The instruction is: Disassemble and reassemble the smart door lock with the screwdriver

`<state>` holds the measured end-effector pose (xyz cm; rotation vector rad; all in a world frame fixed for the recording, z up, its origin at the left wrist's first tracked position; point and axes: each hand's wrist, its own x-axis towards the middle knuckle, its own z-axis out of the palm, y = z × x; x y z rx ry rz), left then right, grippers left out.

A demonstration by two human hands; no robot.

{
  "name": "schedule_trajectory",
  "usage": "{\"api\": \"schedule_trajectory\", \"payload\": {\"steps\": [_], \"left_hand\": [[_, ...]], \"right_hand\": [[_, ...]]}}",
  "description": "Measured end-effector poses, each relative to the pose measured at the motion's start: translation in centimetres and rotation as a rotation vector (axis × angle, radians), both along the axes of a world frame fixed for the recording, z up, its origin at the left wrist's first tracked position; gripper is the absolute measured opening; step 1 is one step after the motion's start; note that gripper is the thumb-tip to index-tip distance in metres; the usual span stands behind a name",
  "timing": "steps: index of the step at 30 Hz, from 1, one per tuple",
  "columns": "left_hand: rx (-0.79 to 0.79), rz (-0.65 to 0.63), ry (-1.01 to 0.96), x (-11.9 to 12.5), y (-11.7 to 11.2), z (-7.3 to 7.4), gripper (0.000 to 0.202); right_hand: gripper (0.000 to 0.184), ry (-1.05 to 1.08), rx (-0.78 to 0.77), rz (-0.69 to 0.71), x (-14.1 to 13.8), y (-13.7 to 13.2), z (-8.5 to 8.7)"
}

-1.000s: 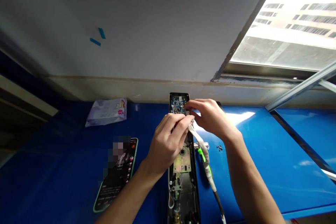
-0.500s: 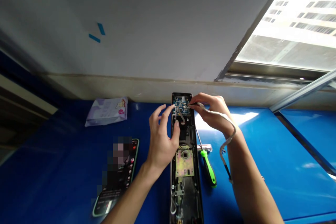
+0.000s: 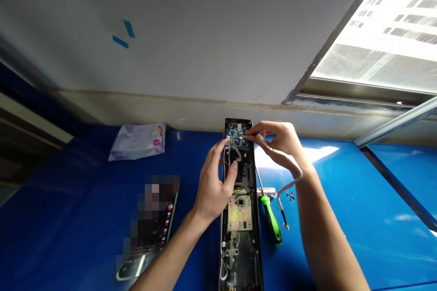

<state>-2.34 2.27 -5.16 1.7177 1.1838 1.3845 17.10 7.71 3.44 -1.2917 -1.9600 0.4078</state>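
Note:
A long black lock housing (image 3: 241,177) lies with its inside facing up, a blue circuit board (image 3: 235,132) at its far end. Over the housing's left edge rests my left hand (image 3: 215,186), fingers apart, index fingertip near the board and thumb above the black part. My right hand (image 3: 278,138) pinches the end of a white sleeved cable (image 3: 289,159) at the board's right edge; its plug is hidden by the fingertips. The cable's other end hangs down past my right wrist. Further down the housing sits a yellowish metal plate (image 3: 239,220).
Right of the housing lies a green-and-black screwdriver (image 3: 272,220), beside a small shiny cylinder (image 3: 269,192) and several small screws (image 3: 290,196). A phone (image 3: 150,236) and a pale purple packet (image 3: 138,142) are on the left of the blue table (image 3: 341,200). A wall (image 3: 191,32) stands behind.
My left fingers have come closer together, with the index fingertip on the housing's left side. The cable's loose end has swung left and away from my right forearm, uncovering the screws.

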Motion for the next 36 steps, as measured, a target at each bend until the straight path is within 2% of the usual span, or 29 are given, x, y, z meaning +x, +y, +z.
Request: {"api": "schedule_trajectory", "payload": {"steps": [5, 11, 17, 28, 36], "left_hand": [[-0.038, -0.021, -0.023, 0.1, -0.3, 0.0, 0.051], [-0.167, -0.072, -0.116, 0.2, -0.2, 0.0, 0.050], [-0.179, -0.074, -0.155, 0.3, -0.1, -0.2, 0.047], [-0.210, -0.094, -0.171, 0.0, -0.2, -0.3, 0.050], [-0.217, -0.105, -0.164, -0.1, -0.3, 0.0, 0.052]], "right_hand": [[0.011, -0.034, -0.025, 0.010, 0.2, 0.0, 0.0], [0.006, -0.101, -0.088, 0.058, 0.1, -0.4, 0.3], [0.007, -0.143, -0.099, 0.102, -0.1, -0.7, 0.5], [0.010, -0.109, -0.028, 0.019, 0.6, -1.1, 1.3], [0.012, -0.171, -0.072, 0.014, 0.2, -1.4, 1.9]]}}
